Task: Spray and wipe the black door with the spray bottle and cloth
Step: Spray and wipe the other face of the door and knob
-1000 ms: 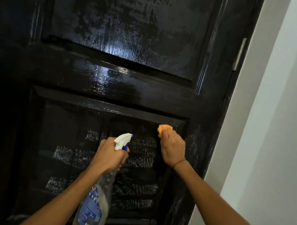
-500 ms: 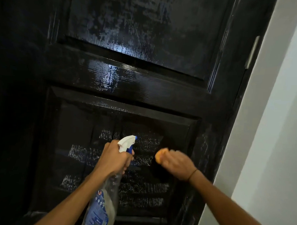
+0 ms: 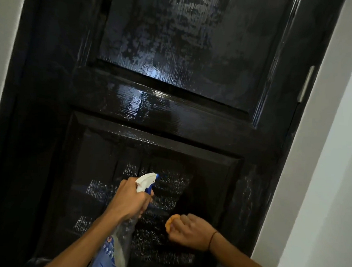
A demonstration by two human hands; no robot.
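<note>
The black panelled door (image 3: 191, 118) fills the view, glossy and wet, with pale spray streaks on its lower panel. My left hand (image 3: 129, 201) grips the neck of a clear spray bottle (image 3: 117, 239) with a white and blue trigger head (image 3: 146, 182), its nozzle aimed at the lower panel. My right hand (image 3: 189, 231) holds a bunched orange cloth (image 3: 171, 223) against the lower panel, right of the bottle. Most of the cloth is hidden inside the fist.
A white wall (image 3: 319, 178) runs down the right side beyond the black door frame. A metal hinge (image 3: 305, 84) sits on the door's right edge. Another strip of pale wall (image 3: 5, 37) shows at the upper left.
My right hand has dragged the cloth down the lower panel from near its top right corner to lower down. The view has shifted left and up. The left hand keeps holding the bottle.
</note>
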